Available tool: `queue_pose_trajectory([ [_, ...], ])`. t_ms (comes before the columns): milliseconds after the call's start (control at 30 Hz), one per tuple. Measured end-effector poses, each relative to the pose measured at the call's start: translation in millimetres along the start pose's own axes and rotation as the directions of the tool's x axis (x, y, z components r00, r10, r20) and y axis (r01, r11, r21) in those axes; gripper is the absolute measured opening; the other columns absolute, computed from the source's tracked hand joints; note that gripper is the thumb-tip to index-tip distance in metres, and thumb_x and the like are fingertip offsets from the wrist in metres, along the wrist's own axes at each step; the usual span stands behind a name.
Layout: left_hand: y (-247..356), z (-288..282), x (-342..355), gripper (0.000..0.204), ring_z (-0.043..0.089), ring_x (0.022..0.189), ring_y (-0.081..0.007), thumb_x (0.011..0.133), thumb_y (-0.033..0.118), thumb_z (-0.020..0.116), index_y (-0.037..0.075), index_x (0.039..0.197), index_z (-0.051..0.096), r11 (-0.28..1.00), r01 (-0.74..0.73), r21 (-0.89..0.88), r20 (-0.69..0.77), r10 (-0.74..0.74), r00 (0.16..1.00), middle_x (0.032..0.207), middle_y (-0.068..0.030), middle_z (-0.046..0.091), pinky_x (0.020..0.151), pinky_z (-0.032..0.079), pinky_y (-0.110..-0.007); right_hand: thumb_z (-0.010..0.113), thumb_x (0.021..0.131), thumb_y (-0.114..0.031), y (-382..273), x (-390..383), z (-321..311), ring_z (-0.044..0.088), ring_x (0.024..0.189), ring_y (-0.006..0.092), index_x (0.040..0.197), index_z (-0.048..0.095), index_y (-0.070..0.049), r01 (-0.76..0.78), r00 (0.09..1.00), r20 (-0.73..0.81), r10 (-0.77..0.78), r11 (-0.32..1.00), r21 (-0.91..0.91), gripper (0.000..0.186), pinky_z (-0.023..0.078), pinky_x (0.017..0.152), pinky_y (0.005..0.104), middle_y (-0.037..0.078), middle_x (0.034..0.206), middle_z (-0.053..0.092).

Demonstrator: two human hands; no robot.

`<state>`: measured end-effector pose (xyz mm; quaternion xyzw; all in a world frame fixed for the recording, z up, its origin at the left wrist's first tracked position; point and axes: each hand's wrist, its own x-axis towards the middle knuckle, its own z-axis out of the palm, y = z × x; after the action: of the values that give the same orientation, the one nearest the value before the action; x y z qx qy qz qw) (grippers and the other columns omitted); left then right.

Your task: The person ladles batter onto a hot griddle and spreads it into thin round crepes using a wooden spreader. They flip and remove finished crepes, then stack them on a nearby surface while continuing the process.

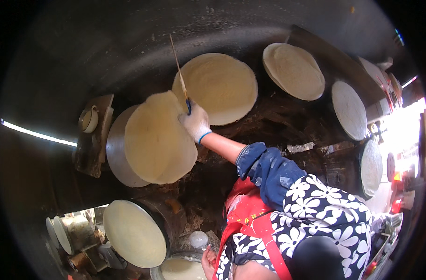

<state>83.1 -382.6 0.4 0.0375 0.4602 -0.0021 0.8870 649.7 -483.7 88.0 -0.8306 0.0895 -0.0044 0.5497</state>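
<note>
My right hand (196, 123), in a white glove, is closed around the blue handle of a long thin spatula (178, 65) that points away from me. Beside its fingers is the edge of a thin, pale yellow crepe (159, 140). This crepe lies off-centre, overlapping a round griddle (118, 151). Low in the view, my bare left hand (209, 261) has its fingers curled at the handle of what looks like a ladle with a round whitish bowl (198, 239). The ladle is over the rim of a basin of pale batter (180, 269); part of the handle is hidden.
Another crepe (217, 88) covers the griddle straight ahead. Further griddles with pale rounds stand at far right (293, 71), right (349, 110) and lower left (134, 233). A small pot (88, 120) sits on a wooden board (88, 156) at left.
</note>
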Motion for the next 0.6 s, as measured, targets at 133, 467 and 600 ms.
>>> queue_pose_trajectory([
  [133, 17, 25, 19, 0.024, 0.055, 0.072, -0.0085, 0.109, 0.018, 0.054, 0.0, 0.124, 0.062, 0.996, 0.052, 0.07, 0.016, -0.053, 0.998, 0.087, 0.0005, 0.057, 0.064, 0.049, -0.021, 0.076, 0.078, -0.034, 3, 59, -67, 0.071, 0.111, 0.0429, 0.14, 0.064, 0.001, 0.064, 0.982, -0.181, -0.052, 0.996, 0.063, 0.071, 0.054, 0.097, 0.0459, 0.029, 0.115, 0.073],
  [467, 29, 76, 74, 0.025, 0.054, 0.07, -0.0084, 0.109, 0.017, 0.053, -0.001, 0.125, 0.062, 0.97, 0.13, 0.203, 0.008, -0.135, 0.991, 0.086, 0.0005, 0.055, 0.063, 0.048, -0.021, 0.08, 0.086, -0.023, 97, 140, -320, 0.073, 0.081, 0.0278, 0.137, 0.066, 0.002, 0.073, 0.872, -0.487, 0.051, 0.97, 0.232, 0.058, 0.058, 0.072, 0.0401, 0.018, 0.111, 0.076],
  [600, 25, 104, 81, 0.025, 0.054, 0.07, -0.0084, 0.109, 0.017, 0.053, -0.001, 0.125, 0.062, 0.965, 0.135, 0.225, -0.01, -0.136, 0.991, 0.085, 0.0005, 0.055, 0.063, 0.048, -0.021, 0.083, 0.085, -0.019, 141, 143, -411, 0.059, 0.053, 0.0161, 0.125, 0.07, -0.003, -0.024, 0.833, -0.511, 0.214, 0.936, 0.352, 0.045, 0.047, 0.046, 0.0328, 0.005, 0.083, 0.07],
])
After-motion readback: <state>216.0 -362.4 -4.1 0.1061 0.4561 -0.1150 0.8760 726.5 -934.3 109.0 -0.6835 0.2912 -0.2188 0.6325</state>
